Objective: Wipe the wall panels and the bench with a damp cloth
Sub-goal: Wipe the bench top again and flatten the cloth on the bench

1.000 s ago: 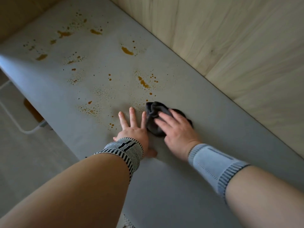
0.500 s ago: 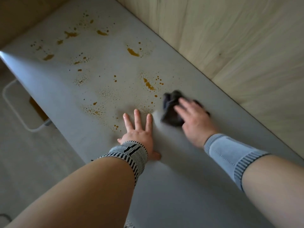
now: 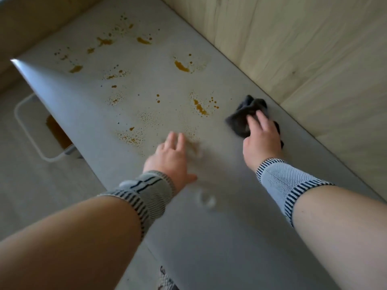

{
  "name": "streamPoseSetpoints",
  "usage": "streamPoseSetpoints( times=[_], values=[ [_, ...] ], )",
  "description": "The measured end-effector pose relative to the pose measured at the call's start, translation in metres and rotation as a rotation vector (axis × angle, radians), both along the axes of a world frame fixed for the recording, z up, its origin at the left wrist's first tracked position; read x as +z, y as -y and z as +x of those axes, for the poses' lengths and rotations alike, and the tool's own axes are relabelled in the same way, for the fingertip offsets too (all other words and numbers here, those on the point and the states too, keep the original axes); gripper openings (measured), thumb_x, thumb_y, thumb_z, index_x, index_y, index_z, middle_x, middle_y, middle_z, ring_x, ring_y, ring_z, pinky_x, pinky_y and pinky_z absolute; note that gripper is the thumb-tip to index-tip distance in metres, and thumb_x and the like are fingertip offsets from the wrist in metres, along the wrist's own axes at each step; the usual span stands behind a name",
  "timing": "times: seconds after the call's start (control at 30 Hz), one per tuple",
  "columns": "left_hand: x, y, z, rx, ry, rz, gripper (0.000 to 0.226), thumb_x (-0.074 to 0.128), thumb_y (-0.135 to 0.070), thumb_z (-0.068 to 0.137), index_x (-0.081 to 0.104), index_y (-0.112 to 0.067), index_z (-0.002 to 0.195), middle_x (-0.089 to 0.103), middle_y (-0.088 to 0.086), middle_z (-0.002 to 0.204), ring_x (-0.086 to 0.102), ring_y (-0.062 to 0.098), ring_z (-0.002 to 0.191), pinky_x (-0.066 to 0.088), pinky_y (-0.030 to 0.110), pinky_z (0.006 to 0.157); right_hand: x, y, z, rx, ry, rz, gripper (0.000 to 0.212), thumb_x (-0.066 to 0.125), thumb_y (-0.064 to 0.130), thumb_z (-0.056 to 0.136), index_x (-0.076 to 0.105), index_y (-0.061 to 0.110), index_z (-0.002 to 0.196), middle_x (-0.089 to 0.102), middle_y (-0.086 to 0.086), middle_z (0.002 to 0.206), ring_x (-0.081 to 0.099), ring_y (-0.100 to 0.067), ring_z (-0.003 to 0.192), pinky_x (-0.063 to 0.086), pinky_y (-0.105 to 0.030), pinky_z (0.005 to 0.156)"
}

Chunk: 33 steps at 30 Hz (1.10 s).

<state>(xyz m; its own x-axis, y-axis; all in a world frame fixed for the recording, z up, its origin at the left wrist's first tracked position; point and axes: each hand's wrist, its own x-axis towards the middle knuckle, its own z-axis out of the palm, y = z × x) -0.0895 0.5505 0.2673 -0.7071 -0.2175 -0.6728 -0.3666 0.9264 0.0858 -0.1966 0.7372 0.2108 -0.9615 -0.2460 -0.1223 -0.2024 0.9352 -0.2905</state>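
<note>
The left hand (image 3: 170, 158) is motion-blurred; the right hand (image 3: 260, 141) hides part of the cloth (image 3: 244, 118).

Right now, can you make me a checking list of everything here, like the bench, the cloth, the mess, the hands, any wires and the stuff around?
Surface: long grey bench, dotted with orange-brown splashes over its far part.
Job's things: crumpled dark grey cloth on the bench near the pale wooden wall panels.
Clutter: nothing seen on the bench besides the splashes.
Hands: right hand presses on the cloth; left hand blurred, fingers spread, over the bench. Both wrists wear striped grey knit wrist bands.
Cables: nothing seen.
Surroundings: white container on the pale floor beside the bench.
</note>
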Motion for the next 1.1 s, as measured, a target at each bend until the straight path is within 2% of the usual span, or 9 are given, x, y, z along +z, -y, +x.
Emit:
streamPoseSetpoints(
  times=[0.1,0.2,0.3,0.5,0.73,0.8,0.9,0.97,1.1],
  values=[
    [-0.001,0.037,-0.007,0.081,0.057,-0.104,0.137,0.073,-0.070,0.066,-0.018,-0.021,0.155,-0.025,0.001,0.162,-0.008,0.031,0.151,0.025,0.055,0.118,0.003,0.031,0.025,-0.132,-0.060,-0.010,0.049,0.052,0.009,0.083,0.058,0.012,0.132,0.044,-0.014,0.147,0.041,-0.045,0.128,0.032,-0.049,0.110],
    [-0.011,0.046,-0.008,0.097,0.189,-0.095,0.152,0.075,-0.076,0.058,-0.028,-0.015,0.151,-0.033,0.007,0.158,-0.024,0.037,0.147,0.007,0.052,0.122,-0.003,0.044,0.061,0.361,-0.111,-0.047,0.051,0.040,0.022,0.075,0.070,0.014,0.116,0.061,-0.015,0.128,0.058,-0.046,0.108,0.048,-0.056,0.094],
    [-0.018,0.043,-0.008,0.110,0.190,-0.075,0.157,0.077,-0.076,0.055,-0.032,-0.014,0.148,-0.037,0.007,0.156,-0.028,0.039,0.145,0.009,0.056,0.121,-0.006,0.023,0.043,0.666,-0.155,0.008,0.055,0.036,0.023,0.073,0.071,0.013,0.114,0.065,-0.015,0.124,0.062,-0.042,0.108,0.049,-0.056,0.093],
    [-0.019,0.042,-0.005,0.164,0.197,-0.035,0.155,0.080,-0.072,0.056,-0.034,-0.021,0.147,-0.044,-0.001,0.153,-0.033,0.032,0.144,0.023,0.071,0.110,0.003,0.022,-0.012,-0.216,-0.029,0.009,0.053,0.048,0.015,0.086,0.051,0.010,0.138,0.033,-0.015,0.153,0.034,-0.039,0.136,0.024,-0.044,0.114],
    [-0.020,0.043,-0.005,0.160,0.211,-0.025,0.156,0.079,-0.073,0.055,-0.034,-0.020,0.148,-0.046,-0.001,0.151,-0.033,0.033,0.144,0.023,0.073,0.108,-0.004,0.036,0.041,0.534,-0.130,-0.052,0.055,0.036,0.024,0.076,0.068,0.010,0.118,0.061,-0.015,0.129,0.058,-0.045,0.112,0.046,-0.056,0.097],
    [-0.020,0.043,-0.005,0.160,0.220,-0.017,0.155,0.079,-0.072,0.056,-0.035,-0.020,0.147,-0.047,-0.001,0.150,-0.034,0.034,0.143,0.022,0.074,0.109,-0.005,0.023,0.015,0.385,-0.180,-0.068,0.054,0.038,0.021,0.078,0.065,0.007,0.122,0.056,-0.017,0.135,0.055,-0.046,0.116,0.042,-0.052,0.102],
    [-0.020,0.043,-0.006,0.160,0.232,-0.015,0.154,0.079,-0.072,0.057,-0.035,-0.020,0.147,-0.048,0.000,0.150,-0.034,0.034,0.143,0.021,0.074,0.109,-0.002,0.020,-0.028,-0.132,-0.071,-0.068,0.054,0.048,0.012,0.086,0.047,0.009,0.140,0.034,-0.012,0.153,0.033,-0.035,0.137,0.024,-0.040,0.115],
    [-0.020,0.043,-0.007,0.161,0.241,-0.014,0.155,0.079,-0.072,0.057,-0.035,-0.020,0.147,-0.048,0.000,0.149,-0.035,0.034,0.143,0.020,0.074,0.108,0.002,0.038,-0.031,-0.286,-0.065,-0.057,0.060,0.053,0.009,0.085,0.041,0.010,0.144,0.035,-0.013,0.152,0.031,-0.034,0.139,0.021,-0.041,0.115],
    [-0.020,0.044,-0.007,0.168,0.239,0.000,0.155,0.080,-0.071,0.057,-0.035,-0.020,0.147,-0.048,0.000,0.149,-0.036,0.034,0.142,0.020,0.075,0.108,-0.004,0.073,0.014,0.233,-0.071,-0.095,0.057,0.049,0.011,0.080,0.052,0.012,0.137,0.052,-0.015,0.138,0.047,-0.045,0.122,0.034,-0.050,0.108]
  ],
)
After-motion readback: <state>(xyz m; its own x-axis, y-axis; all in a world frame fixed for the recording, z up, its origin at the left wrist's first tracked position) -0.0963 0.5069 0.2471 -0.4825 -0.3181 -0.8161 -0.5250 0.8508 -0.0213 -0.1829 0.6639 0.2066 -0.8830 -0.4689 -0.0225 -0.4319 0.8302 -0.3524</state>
